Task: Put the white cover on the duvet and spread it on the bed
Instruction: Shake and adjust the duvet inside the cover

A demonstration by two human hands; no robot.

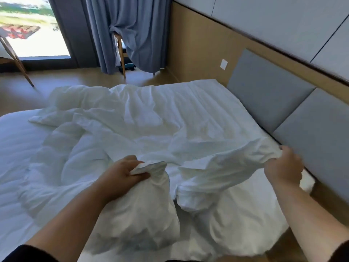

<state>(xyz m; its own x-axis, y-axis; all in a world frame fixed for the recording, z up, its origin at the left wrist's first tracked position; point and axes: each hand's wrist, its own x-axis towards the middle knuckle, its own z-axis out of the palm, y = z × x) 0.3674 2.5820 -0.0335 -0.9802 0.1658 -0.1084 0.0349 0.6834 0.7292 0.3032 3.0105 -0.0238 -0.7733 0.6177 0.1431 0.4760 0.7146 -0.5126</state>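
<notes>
Working corners now, we judge: white cover (151, 118) looks mostly over duvet (147, 210), bundle rumpled mid-frame on bed (17, 140). Left hand (122, 173) grip curled tight, pinching bunched corner, lower centre. Right hand (283, 164) grip clenched on stretched edge, right of frame near grey headboard (264, 95). Next move, we reckon: lift, shake filling down, spread flat.

Duvet (117, 140) indistinguishable from cover — all white, window view (28, 25) blurred
</notes>
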